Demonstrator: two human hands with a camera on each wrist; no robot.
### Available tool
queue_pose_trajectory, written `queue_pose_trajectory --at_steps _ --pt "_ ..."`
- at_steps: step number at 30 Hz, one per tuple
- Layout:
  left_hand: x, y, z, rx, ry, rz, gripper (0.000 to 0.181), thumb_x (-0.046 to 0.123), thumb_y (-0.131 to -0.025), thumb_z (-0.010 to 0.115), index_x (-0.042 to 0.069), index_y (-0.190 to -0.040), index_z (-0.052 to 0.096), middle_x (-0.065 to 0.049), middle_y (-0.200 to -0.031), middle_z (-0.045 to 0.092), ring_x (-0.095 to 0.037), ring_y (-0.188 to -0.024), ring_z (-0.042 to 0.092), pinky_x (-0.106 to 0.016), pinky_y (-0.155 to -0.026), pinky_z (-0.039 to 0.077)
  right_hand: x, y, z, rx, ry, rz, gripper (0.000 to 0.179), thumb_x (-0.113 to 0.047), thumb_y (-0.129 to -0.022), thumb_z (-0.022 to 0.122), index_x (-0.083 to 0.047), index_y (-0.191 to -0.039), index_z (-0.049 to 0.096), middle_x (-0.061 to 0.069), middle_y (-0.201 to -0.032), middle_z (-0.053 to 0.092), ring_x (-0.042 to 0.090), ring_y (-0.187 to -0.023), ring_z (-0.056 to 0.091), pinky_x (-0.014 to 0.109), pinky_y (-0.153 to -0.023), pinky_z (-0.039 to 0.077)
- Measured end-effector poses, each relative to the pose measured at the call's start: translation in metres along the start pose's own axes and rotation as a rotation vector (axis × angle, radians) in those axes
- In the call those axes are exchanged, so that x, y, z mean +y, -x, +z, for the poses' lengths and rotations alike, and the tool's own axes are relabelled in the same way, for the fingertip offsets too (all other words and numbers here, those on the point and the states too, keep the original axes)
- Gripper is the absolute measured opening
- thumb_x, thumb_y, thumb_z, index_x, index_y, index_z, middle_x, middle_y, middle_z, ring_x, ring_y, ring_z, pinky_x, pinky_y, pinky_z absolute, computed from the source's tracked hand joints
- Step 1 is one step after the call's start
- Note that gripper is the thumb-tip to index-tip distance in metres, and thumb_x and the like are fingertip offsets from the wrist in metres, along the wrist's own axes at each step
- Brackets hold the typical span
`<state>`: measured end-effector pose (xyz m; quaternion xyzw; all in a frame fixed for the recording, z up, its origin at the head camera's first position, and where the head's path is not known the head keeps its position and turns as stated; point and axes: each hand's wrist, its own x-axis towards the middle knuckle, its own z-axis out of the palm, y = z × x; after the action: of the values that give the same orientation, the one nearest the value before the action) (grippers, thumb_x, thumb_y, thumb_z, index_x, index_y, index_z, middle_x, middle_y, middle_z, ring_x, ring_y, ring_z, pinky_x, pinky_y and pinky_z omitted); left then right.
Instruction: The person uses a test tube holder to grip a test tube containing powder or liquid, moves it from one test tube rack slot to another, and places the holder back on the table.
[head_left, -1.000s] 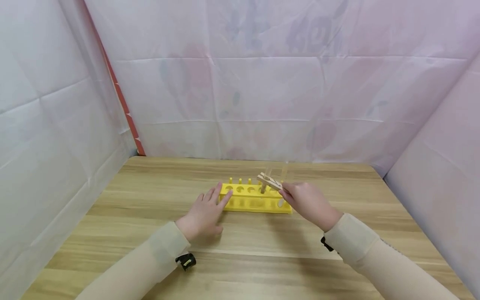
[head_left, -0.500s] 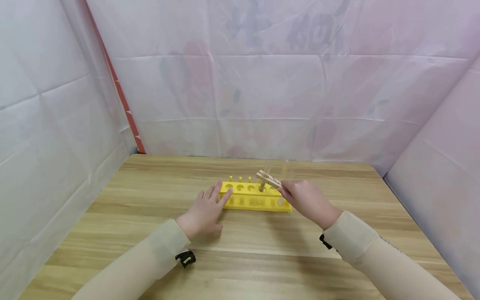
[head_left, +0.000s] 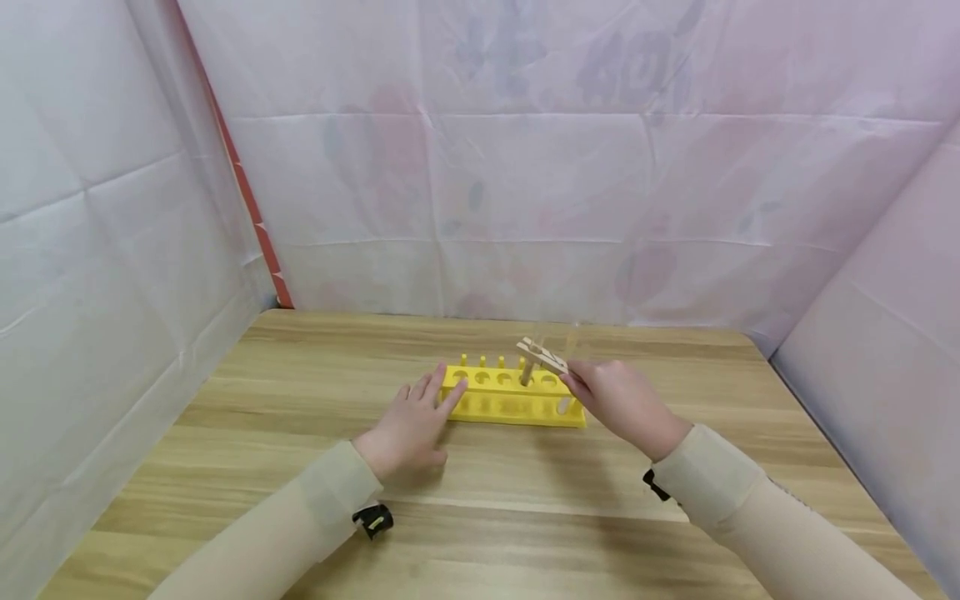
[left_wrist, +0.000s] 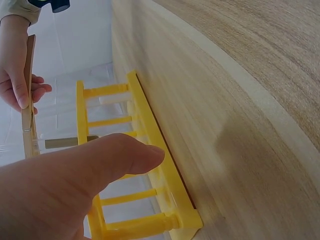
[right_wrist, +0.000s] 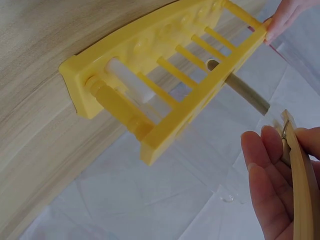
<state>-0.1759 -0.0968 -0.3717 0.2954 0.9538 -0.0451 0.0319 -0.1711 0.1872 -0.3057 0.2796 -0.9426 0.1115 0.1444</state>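
A yellow test tube rack (head_left: 480, 408) stands on the table in the head view. My left hand (head_left: 408, 425) rests its fingertips on the rack's left end, fingers spread; its thumb (left_wrist: 135, 155) crosses the left wrist view. My right hand (head_left: 622, 404) holds a wooden test tube clamp (head_left: 543, 357). The clamp grips a clear test tube with brown contents (head_left: 528, 372), slightly tilted. In the right wrist view, this tube's rounded lower end (right_wrist: 213, 65) pokes through a hole in the rack's top bar. Another clear tube with white contents (right_wrist: 130, 80) stands in the rack's right-end hole.
The wood-grain table (head_left: 480, 542) extends around the rack. Pale sheets (head_left: 525, 183) hang behind and at both sides, with a red strip (head_left: 258, 225) at the left corner. Several short yellow pegs (head_left: 482, 361) rise along the rack's back.
The clamp and the brown-filled tube have risen slightly relative to the rack since a second ago. The left hand keeps its place on the rack's left end.
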Motion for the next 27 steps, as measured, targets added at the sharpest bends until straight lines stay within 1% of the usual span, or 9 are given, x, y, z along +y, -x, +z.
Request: queue_pose_trajectory --at_steps 6,12,27 --pt "0.0008 -0.0014 -0.0003 0.007 -0.010 0.002 0.100 0.045 -0.079 0.068 0.014 -0.151 0.007 -0.025 -0.152 0.005 -0.038 -0.135 0.024 -0.053 -0.102 0.031 0.0002 0.0008 -0.0028 0.009 -0.001 0.005 0.035 -0.011 -0.091 0.060 -0.014 -0.064 0.037 -0.006 -0.052 0.029 0.005 -0.045 0.025 0.021 -0.045 0.024" --pt "0.0010 -0.0008 -0.0036 0.008 -0.018 -0.004 0.100 0.046 -0.078 0.069 0.014 -0.151 0.008 -0.025 -0.152 0.005 -0.039 -0.134 0.027 -0.054 -0.101 0.032 0.0013 0.0003 -0.0038 0.023 0.006 -0.006 0.036 -0.011 -0.090 0.060 -0.014 -0.064 0.036 -0.006 -0.052 0.028 0.005 -0.045 0.024 0.021 -0.046 0.023" --pt "0.0006 -0.0003 -0.0052 0.006 -0.014 0.000 0.101 0.047 -0.078 0.069 0.014 -0.151 0.008 -0.025 -0.152 0.005 -0.039 -0.134 0.026 -0.054 -0.101 0.032 0.0001 0.0008 -0.0087 0.000 -0.011 0.016 0.030 -0.011 -0.090 0.061 -0.012 -0.067 0.043 -0.004 -0.053 0.033 0.007 -0.046 0.028 0.022 -0.045 0.027"
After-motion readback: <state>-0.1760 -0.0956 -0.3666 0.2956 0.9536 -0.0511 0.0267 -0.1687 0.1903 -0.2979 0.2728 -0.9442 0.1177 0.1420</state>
